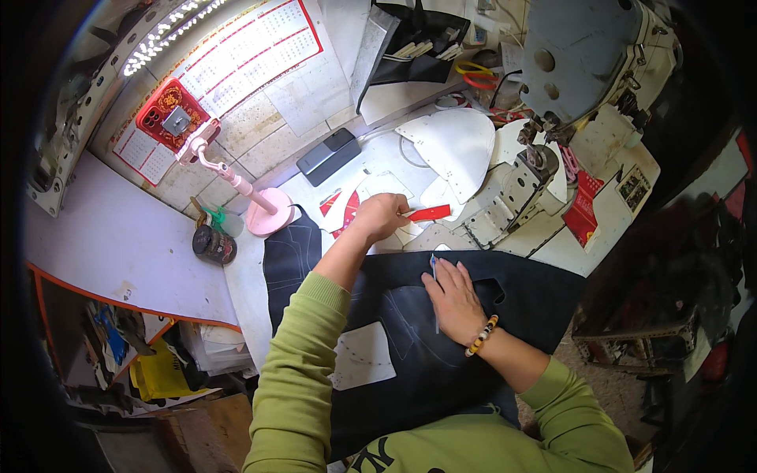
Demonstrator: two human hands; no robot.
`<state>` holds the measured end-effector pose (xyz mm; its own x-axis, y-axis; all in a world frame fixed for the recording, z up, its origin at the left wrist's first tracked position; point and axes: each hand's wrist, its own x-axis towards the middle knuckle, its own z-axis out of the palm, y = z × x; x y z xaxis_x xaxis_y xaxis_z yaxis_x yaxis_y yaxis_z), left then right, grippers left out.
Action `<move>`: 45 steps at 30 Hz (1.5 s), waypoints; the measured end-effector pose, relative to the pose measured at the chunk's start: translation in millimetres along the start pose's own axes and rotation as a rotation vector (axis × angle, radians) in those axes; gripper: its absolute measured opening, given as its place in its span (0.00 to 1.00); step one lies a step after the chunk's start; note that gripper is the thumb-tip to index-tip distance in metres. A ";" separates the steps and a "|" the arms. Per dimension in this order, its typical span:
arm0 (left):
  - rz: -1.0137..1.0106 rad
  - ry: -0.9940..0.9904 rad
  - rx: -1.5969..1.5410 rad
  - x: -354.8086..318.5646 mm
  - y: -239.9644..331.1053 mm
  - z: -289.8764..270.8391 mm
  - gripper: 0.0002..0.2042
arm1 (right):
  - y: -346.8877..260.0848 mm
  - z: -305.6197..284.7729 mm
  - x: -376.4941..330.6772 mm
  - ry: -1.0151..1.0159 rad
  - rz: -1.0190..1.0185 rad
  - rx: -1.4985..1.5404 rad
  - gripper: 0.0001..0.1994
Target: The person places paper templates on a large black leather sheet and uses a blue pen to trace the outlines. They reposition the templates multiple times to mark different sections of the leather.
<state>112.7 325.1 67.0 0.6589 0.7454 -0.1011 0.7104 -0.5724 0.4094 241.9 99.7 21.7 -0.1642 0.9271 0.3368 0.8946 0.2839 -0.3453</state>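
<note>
Head view: beyond the black sheet (536, 288), with left hand (382, 217) curled at a red strip (431, 213); on the sheet, with right hand (457, 303) laid flat, thumb at a pen (433, 266); cannot tell either grip.

The left arm (303, 355) reaches up and forward, wrist (360, 239) bare, its hand (384, 217) back upward with fingers curled and pointing right. The right arm (520, 361) bends inward from the lower right; its hand (455, 299) rests palm down, nearer the body, fingers extended forward and slightly spread.
</note>
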 end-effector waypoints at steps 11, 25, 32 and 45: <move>-0.050 0.289 -0.202 -0.5 -18.1 -49.3 0.06 | -2.0 -2.3 0.0 -0.007 -0.005 -0.022 0.19; 0.067 0.085 0.011 -30.4 29.0 11.7 0.25 | -2.2 -3.1 1.3 0.047 -0.025 -0.032 0.19; -0.186 0.119 -0.036 -23.3 61.7 42.0 0.20 | -4.3 -6.1 3.2 0.051 -0.015 -0.030 0.19; -0.166 0.490 -0.840 1.6 -12.4 -19.9 0.08 | -4.6 -7.6 2.5 0.103 -0.048 -0.007 0.18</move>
<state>100.0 340.2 79.9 0.2563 0.9620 0.0937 0.2527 -0.1603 0.9542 240.5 98.8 30.8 -0.1639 0.8821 0.4416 0.8897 0.3255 -0.3201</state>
